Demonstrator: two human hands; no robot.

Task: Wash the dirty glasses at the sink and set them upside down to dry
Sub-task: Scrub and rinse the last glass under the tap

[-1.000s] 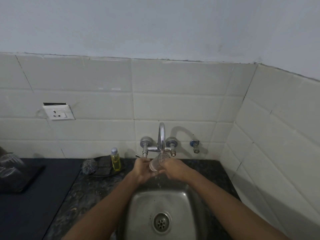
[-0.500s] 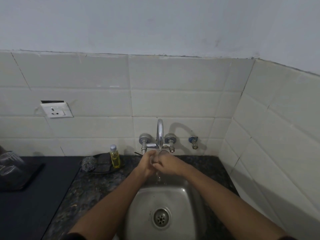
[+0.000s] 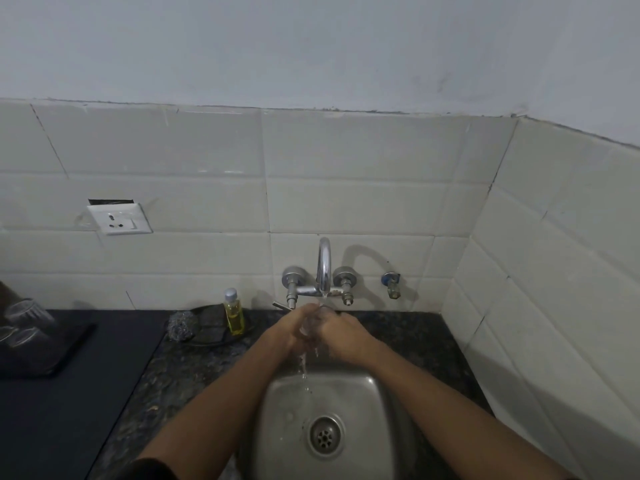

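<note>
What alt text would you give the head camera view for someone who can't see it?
Left hand and right hand hold a clear glass under the running tap above a steel sink. A yellow soap bottle and scrubber sit to the left.

Sink basin (image 3: 277,403) below the tap (image 3: 324,265): open above the drain (image 3: 324,435); left of the tap, soap bottle (image 3: 234,312) and scourer (image 3: 182,325) crowd the wall; farther left, glasses (image 3: 24,322) occupy the mat (image 3: 62,351).
</note>
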